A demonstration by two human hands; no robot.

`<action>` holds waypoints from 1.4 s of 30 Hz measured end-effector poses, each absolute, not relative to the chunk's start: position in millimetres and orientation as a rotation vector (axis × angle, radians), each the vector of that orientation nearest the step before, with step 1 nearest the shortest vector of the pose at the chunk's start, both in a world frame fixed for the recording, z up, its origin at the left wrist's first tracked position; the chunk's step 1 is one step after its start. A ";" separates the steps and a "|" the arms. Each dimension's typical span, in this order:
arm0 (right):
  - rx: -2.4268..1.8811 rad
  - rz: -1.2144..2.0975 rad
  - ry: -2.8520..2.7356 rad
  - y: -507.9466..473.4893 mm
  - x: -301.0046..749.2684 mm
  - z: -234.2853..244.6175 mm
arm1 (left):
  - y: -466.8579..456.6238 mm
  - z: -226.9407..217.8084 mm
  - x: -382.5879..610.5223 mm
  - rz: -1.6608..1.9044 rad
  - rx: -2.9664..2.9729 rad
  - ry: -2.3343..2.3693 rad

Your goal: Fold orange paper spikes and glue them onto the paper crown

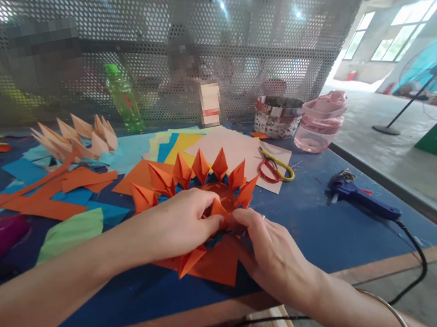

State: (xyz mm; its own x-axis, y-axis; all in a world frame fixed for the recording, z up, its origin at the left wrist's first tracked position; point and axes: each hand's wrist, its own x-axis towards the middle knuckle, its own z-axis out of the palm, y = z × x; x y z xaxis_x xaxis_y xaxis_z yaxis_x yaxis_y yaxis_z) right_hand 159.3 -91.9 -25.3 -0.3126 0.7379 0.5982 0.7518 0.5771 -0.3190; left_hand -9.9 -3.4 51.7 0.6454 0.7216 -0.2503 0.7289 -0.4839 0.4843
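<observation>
A ring of folded orange paper points [201,167] with blue paper at its inner edge lies on the table in front of me. My left hand [188,219] reaches across its near side, thumb and fingers pinched on an orange paper point [218,208]. From the right, my right hand [267,236] closes on the same near part of the ring, fingertips by the left thumb; its inner fingers are partly hidden. Flat orange paper [220,267] lies under the ring.
A blue glue gun [364,200] with a black cord lies at right. Red and yellow scissors [274,168] rest on pale paper. Behind stand a peach paper ring [75,141], a green bottle [123,101], a patterned basket [278,116] and pink plastic containers [317,123]. Perforated metal [221,33] rises beyond.
</observation>
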 end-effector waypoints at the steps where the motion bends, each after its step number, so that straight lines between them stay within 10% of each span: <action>1: -1.184 -0.020 -2.082 -91.8 158.9 -24.8 | -3.9 52.0 -9.7 -0.017 2.301 1.128; 42: -1.236 0.087 -2.067 -93.0 161.6 -14.2 | -24.3 52.3 2.3 0.151 2.511 1.055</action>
State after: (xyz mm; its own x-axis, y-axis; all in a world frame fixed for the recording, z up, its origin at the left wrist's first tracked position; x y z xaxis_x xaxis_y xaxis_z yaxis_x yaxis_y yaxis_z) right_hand 161.6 -93.0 -14.2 -0.2852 0.7911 0.5411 0.7429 0.5392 -0.3967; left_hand 2.3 -24.3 52.3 0.7079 0.7039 -0.0581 0.6595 -0.6293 0.4111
